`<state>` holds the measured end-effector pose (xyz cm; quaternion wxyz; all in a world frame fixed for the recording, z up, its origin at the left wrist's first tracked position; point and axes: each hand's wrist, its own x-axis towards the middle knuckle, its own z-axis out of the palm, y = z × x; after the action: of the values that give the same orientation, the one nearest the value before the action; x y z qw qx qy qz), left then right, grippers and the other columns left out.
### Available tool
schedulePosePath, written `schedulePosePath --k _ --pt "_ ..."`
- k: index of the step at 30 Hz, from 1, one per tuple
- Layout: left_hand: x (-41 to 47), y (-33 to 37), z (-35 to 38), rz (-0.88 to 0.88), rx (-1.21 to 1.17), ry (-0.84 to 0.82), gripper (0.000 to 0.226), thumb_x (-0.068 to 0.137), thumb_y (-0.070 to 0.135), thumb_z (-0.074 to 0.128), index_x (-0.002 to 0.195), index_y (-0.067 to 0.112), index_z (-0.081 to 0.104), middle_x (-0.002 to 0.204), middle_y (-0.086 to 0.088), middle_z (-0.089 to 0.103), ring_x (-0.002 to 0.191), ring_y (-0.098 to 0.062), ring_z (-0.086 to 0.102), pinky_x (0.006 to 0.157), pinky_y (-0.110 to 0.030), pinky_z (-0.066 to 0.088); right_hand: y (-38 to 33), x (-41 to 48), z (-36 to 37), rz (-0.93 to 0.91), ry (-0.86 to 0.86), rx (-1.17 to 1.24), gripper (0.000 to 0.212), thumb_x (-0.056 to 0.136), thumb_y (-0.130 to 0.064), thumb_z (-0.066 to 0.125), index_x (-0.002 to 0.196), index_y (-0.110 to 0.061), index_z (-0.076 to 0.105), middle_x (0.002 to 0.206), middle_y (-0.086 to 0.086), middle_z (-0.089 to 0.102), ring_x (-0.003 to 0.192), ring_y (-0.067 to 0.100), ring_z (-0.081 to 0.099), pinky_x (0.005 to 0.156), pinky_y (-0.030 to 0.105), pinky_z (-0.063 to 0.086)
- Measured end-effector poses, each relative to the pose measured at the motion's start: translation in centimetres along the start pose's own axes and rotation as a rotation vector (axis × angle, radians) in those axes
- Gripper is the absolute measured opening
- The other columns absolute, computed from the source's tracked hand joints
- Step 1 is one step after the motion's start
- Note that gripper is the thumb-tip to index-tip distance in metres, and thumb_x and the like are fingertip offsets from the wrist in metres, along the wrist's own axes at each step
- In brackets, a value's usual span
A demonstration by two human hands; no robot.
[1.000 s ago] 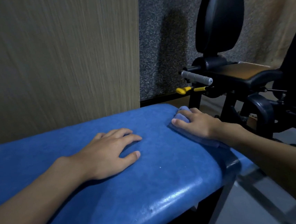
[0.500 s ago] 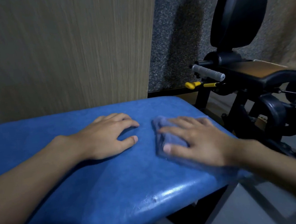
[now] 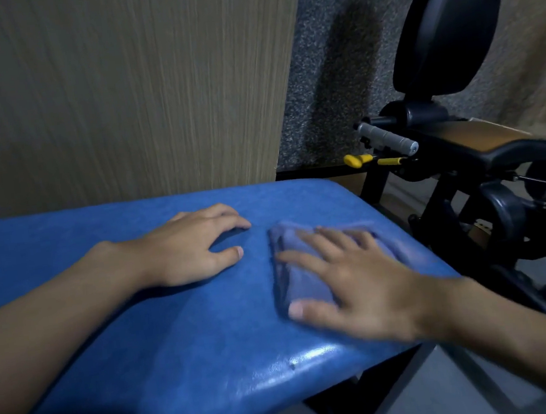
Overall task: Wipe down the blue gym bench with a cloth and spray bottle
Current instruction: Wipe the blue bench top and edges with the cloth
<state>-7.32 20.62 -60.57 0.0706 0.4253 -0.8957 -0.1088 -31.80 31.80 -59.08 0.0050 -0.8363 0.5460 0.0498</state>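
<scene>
- The right hand (image 3: 356,285) lies flat on the cloth (image 3: 302,287), fingers spread and straight, pressing it to the worktop (image 3: 178,349) rather than gripping it.
- The left hand (image 3: 188,245) rests palm down on the bare blue pad just beside the cloth, fingers relaxed and holding nothing; it looks to be a brace only.
- What changed: a second ago the cloth was bunched under the right hand at the far right-hand corner of the pad. It has since been drawn back along the pad and now sits flattened, close to the left hand's fingertips. The left hand has hardly moved.
- Meaning for the task: this reads as one wiping stroke across the right end of the pad, so that end is getting covered. The long stretch to the left, under and beyond the left forearm, is probably still to do.
- The near edge shows a sheen (wetness or just lamp glare, I cannot tell).
- No spray bottle is in view.
- Next stroke would likely need the left hand lifted clear, or the cloth will meet it.
- A black gym machine (image 3: 447,23) stands just off the right end.
</scene>
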Motion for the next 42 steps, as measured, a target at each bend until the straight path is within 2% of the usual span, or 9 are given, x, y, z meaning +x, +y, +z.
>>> schedulePosePath --k 5,10,13,16,20,23,29,36,42 --pt "-0.4 -0.8 -0.2 -0.022 -0.031 0.029 0.084 0.07 0.078 0.025 0.141 0.037 0.045 0.144 0.019 0.037 0.135 -0.001 0.035 0.114 -0.022 0.021 -0.2 -0.4 -0.3 -0.112 0.021 0.055 0.081 0.071 -0.09 0.006 0.143 -0.054 0.006 0.162 -0.014 0.004 0.149 0.016 0.0 0.117 0.049 0.003" --pt "-0.5 -0.6 -0.4 -0.051 0.04 0.014 0.065 0.085 0.072 0.034 0.142 0.042 0.04 0.145 0.026 0.033 0.137 0.002 0.029 0.117 -0.032 0.019 6.7 6.1 -0.2 0.206 0.089 0.056 0.087 0.07 -0.089 0.011 0.146 -0.049 0.018 0.159 -0.01 0.02 0.146 0.017 0.017 0.112 0.053 0.015" --pt "-0.7 -0.6 -0.5 -0.044 0.038 0.011 0.058 0.09 0.065 0.038 0.143 0.042 0.039 0.145 0.027 0.032 0.137 0.002 0.028 0.117 -0.032 0.019 12.1 9.6 -0.2 0.469 0.078 0.278 0.096 0.067 -0.095 0.022 0.149 -0.046 0.014 0.161 -0.002 0.017 0.144 0.032 0.024 0.11 0.057 0.023" --pt "-0.6 -0.7 -0.4 -0.036 0.032 0.007 0.054 0.094 0.062 0.041 0.144 0.042 0.038 0.146 0.026 0.032 0.137 0.003 0.027 0.117 -0.031 0.019 13.5 10.6 0.3 0.529 0.076 0.372 0.101 0.066 -0.095 0.029 0.15 -0.042 0.009 0.159 0.003 0.019 0.139 0.036 0.032 0.109 0.054 0.03" --pt "-0.5 -0.6 -0.5 -0.034 0.027 0.008 0.052 0.094 0.059 0.045 0.143 0.041 0.04 0.146 0.026 0.032 0.137 0.002 0.028 0.116 -0.031 0.02 8.7 7.6 0.1 0.37 0.147 0.162 0.089 0.073 -0.086 0.016 0.146 -0.034 0.019 0.156 -0.001 0.03 0.139 0.026 0.033 0.107 0.052 0.029" --pt "-0.5 -0.9 -0.5 -0.022 0.009 0.01 0.064 0.085 0.07 0.039 0.141 0.039 0.044 0.145 0.023 0.036 0.136 0.001 0.033 0.116 -0.034 0.024 2.7 3.3 -0.4 0.07 0.085 0.05 0.085 0.074 -0.077 0.005 0.149 -0.038 0.011 0.162 -0.007 0.015 0.147 0.019 0.014 0.116 0.048 0.013" --pt "-0.8 -1.6 -0.6 -0.072 0.047 0.031 0.084 0.067 0.079 0.021 0.139 0.043 0.044 0.146 0.021 0.036 0.138 -0.001 0.029 0.116 -0.038 0.022 -1.8 -0.6 -0.3 -0.205 0.001 0.031 0.074 0.08 -0.08 0.017 0.146 -0.05 0.003 0.162 -0.015 -0.004 0.149 0.013 -0.008 0.118 0.046 -0.004" --pt "-1.0 -1.5 -0.9 -0.089 0.097 0.019 0.082 0.067 0.08 0.017 0.14 0.049 0.039 0.145 0.026 0.031 0.138 0.002 0.025 0.113 -0.037 0.022 7.2 8.8 -0.1 0.204 0.111 0.076 0.081 0.075 -0.086 0.015 0.146 -0.047 0.021 0.159 -0.014 0.02 0.146 0.018 0.018 0.111 0.057 0.017" --pt "-2.4 -1.4 -1.1 -0.078 0.111 -0.006 0.082 0.068 0.081 0.015 0.141 0.049 0.036 0.145 0.026 0.029 0.137 0.004 0.023 0.112 -0.034 0.023 12.5 13.8 -0.6 0.521 -0.03 0.282 0.092 0.077 -0.088 0.024 0.152 -0.038 0.009 0.162 0.002 0.009 0.143 0.041 0.019 0.108 0.06 0.024"
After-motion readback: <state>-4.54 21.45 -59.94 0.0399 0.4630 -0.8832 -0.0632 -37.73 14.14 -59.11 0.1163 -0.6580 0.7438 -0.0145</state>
